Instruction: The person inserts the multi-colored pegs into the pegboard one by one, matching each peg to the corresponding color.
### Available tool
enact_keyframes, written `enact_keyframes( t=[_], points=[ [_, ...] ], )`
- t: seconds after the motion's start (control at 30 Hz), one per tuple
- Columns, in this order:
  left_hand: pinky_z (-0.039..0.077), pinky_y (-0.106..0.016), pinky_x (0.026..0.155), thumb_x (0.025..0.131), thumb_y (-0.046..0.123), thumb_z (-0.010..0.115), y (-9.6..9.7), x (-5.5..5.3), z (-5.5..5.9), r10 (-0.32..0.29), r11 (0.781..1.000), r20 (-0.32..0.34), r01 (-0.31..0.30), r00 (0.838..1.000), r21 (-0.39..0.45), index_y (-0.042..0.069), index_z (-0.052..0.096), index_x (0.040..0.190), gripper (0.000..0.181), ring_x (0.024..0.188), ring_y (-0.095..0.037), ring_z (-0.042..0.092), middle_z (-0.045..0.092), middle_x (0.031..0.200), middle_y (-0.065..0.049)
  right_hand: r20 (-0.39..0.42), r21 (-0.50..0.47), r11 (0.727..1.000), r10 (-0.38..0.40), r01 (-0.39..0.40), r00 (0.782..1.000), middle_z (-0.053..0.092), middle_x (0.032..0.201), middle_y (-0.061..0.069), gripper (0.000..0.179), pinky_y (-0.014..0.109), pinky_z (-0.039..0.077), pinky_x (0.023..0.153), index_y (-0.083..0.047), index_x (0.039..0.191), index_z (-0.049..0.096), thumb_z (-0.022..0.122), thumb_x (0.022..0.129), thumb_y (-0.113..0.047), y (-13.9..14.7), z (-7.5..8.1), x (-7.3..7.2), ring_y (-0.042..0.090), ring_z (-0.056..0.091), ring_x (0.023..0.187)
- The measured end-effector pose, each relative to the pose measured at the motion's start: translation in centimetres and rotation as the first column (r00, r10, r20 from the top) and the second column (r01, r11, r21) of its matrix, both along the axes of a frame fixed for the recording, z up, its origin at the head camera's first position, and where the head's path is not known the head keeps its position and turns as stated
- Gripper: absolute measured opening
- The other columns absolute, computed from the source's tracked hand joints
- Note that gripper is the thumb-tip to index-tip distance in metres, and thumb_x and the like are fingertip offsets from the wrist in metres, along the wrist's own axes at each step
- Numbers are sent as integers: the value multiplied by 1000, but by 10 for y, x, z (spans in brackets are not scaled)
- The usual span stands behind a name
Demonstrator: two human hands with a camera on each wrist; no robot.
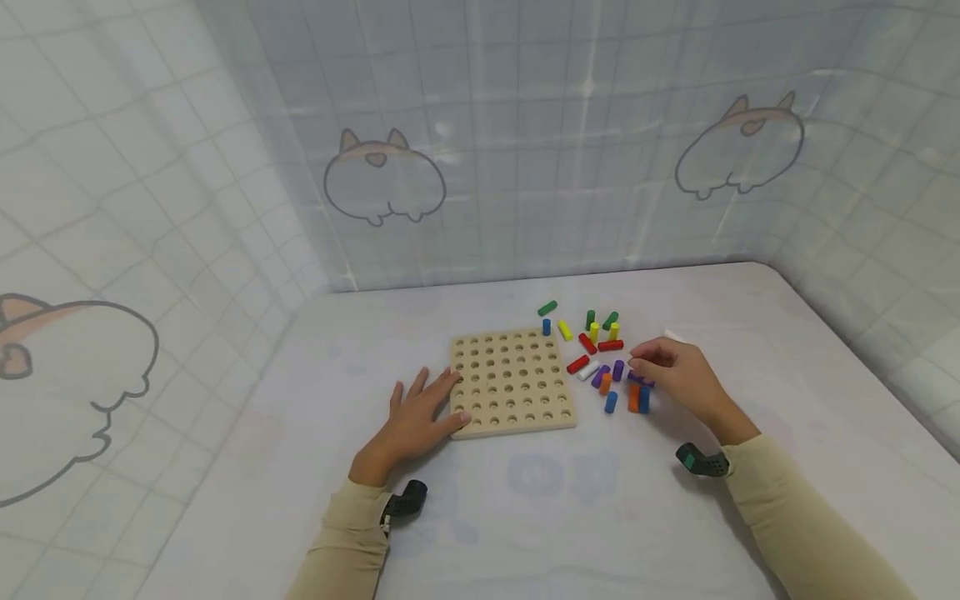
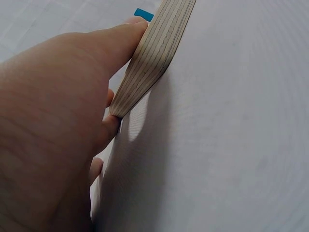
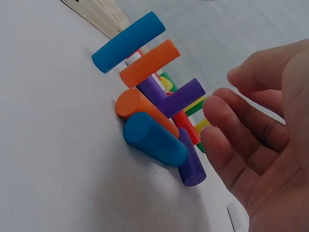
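A square wooden pegboard (image 1: 525, 430) with rows of round holes lies on the table; one blue peg (image 1: 547, 327) stands at its far right corner. My left hand (image 1: 412, 422) rests at the board's left edge, fingers spread, the thumb on the near left corner. In the left wrist view the thumb (image 2: 126, 41) lies along the layered board side. My right hand (image 1: 682, 379) hovers at the right of the loose pegs, its fingers loosely bent with nothing between them. Nearest to it are a lying purple peg (image 3: 192, 164), a blue peg (image 3: 154, 140) and an orange peg (image 3: 129, 104).
Right of the board, several loose pegs are scattered, some upright and some lying: red (image 1: 577, 364), yellow (image 1: 565, 331), green (image 1: 547, 307), white (image 1: 588, 371) and purple (image 1: 618, 370). Another white peg (image 1: 674, 336) lies beyond my right hand. A patterned curtain (image 1: 517, 208) closes off the table's back.
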State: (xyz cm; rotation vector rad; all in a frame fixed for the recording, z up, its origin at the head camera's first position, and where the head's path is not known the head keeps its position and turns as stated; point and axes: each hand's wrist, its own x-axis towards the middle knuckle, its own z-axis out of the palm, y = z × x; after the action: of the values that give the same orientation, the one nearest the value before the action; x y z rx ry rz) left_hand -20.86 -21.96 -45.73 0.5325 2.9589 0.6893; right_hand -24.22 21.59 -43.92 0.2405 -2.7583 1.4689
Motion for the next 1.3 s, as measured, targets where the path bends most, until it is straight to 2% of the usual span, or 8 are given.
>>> enact_keyframes(
  t=[0.13,0.27,0.4,0.6,0.77,1.07,1.3],
  points=[
    [-9,-68,113,96,60,55,2,-1,-3,-5,1000,3,5,1000,-2,19,31,160,80,152,-39,5,26,164,-4,-2,34,999,-23,23,1000,69,111,10,34,29,54,83,-5,121,66,63,101,-33,4,0,4,26,64,96],
    [-9,-66,114,95,62,53,3,0,-6,3,1000,9,-3,1000,-5,22,29,160,80,152,-37,4,24,164,0,29,44,999,-29,28,999,69,113,11,32,39,54,89,-6,120,67,63,101,-30,8,0,10,27,63,101],
    [-8,-65,114,95,63,53,4,0,-7,3,1000,5,-3,1000,1,23,29,160,80,153,-36,5,24,164,1,42,81,996,-29,26,999,68,115,10,29,44,53,92,-8,119,67,62,101,-30,12,-1,16,28,60,105],
    [-7,-66,114,97,62,52,4,1,-3,3,1000,8,-3,1000,-17,22,28,160,79,152,-37,5,24,164,0,23,130,991,-37,34,999,69,110,8,30,38,54,85,-9,117,68,63,100,-32,19,-7,22,27,60,99],
    [-7,-66,114,97,60,53,2,1,-1,8,1000,5,-8,1000,-22,21,29,160,78,152,-37,5,25,164,-1,57,147,989,-23,14,998,69,103,7,28,32,54,74,-9,117,67,67,98,-30,22,-11,26,25,61,89],
    [-7,-66,114,96,61,53,-1,-1,-3,9,1000,8,-9,1000,-20,21,29,160,79,152,-37,5,25,164,-1,35,254,967,27,-34,999,69,105,5,26,35,55,77,-8,115,69,70,96,-25,14,-9,28,23,59,91],
    [-8,-66,114,96,61,53,0,0,0,13,1000,8,-13,1000,-20,22,30,160,79,152,-37,5,25,164,-1,9,269,962,46,-47,999,68,102,6,28,37,56,76,-4,114,70,73,93,-22,11,-7,29,22,60,89]
  ],
)
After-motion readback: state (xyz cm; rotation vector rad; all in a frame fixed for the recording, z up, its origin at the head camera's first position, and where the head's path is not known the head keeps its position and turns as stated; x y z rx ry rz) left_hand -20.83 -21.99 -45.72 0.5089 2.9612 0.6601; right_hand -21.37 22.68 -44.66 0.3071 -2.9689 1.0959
